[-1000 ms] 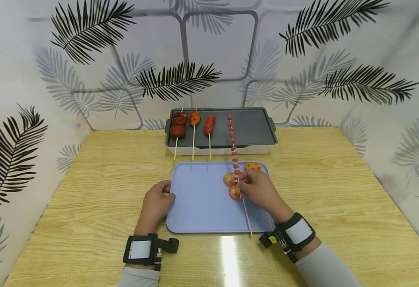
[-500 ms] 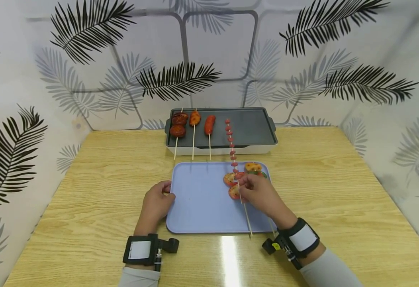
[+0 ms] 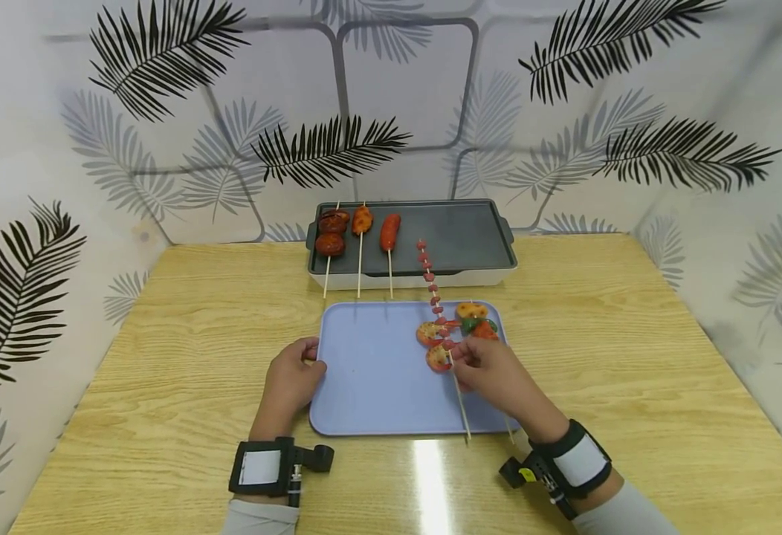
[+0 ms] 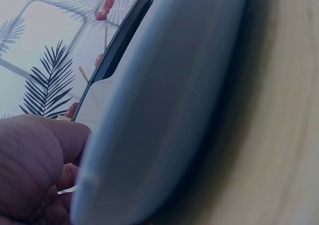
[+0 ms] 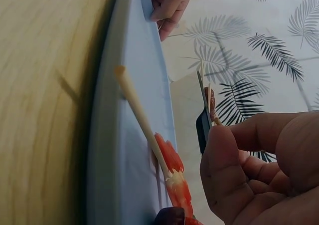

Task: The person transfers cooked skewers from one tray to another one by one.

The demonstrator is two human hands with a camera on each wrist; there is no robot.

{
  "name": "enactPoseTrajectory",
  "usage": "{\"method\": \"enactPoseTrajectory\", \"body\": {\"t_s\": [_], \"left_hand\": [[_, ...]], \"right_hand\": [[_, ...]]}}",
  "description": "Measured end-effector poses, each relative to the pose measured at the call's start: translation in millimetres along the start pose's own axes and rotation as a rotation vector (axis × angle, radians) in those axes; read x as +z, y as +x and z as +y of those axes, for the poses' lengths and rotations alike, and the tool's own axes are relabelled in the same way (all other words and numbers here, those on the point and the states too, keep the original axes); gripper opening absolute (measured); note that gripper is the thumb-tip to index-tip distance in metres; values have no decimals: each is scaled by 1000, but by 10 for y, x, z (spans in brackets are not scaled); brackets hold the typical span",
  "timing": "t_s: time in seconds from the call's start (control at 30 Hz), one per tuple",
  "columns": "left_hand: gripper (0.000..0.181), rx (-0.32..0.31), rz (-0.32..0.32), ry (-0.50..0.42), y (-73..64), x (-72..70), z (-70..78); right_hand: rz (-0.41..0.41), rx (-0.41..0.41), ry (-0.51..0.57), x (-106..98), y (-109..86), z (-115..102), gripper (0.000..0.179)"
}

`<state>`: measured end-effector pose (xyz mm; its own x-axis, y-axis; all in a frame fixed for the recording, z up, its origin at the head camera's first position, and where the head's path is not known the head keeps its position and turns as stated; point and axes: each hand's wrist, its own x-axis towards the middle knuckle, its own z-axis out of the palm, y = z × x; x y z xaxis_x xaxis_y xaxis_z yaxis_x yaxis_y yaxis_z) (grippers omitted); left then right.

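Note:
My right hand [image 3: 491, 371] pinches the stick of a skewer threaded with small red meat pieces [image 3: 433, 290]. The skewer slants over the tray, and its far tip overlaps the front of the grill pan [image 3: 461, 241]. Under it on the blue tray [image 3: 377, 394] lies a shrimp skewer [image 3: 429, 334]. A mixed skewer [image 3: 485, 332] with yellow, green and orange-red pieces lies at the tray's right side, partly hidden by my right hand. My left hand [image 3: 291, 377] holds the tray's left edge, thumb at the rim. The right wrist view shows thumb and finger [image 5: 224, 150] meeting.
Three skewers rest on the pan's left half: dark brown round pieces [image 3: 330, 244], an orange-brown piece [image 3: 362, 221] and a red sausage [image 3: 389, 232]. Their sticks jut over the pan's front edge. The wooden table [image 3: 183, 357] backs onto a leaf-patterned sheet [image 3: 398, 89].
My right hand has moved back toward me and slightly right with the meat skewer, drawing its tip down the pan. More of the mixed skewer shows. The left hand stays at the tray.

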<state>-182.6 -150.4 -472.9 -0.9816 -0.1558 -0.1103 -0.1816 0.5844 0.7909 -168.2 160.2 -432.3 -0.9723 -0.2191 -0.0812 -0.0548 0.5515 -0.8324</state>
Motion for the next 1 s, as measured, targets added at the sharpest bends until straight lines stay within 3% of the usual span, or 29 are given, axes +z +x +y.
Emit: {"method": "enactPoseTrajectory", "body": {"t_s": [1.0], "left_hand": [[46,-6,-6,1,7,5,-3]], "right_hand": [[-83,5,-30,160,-238,-58,8]]}}
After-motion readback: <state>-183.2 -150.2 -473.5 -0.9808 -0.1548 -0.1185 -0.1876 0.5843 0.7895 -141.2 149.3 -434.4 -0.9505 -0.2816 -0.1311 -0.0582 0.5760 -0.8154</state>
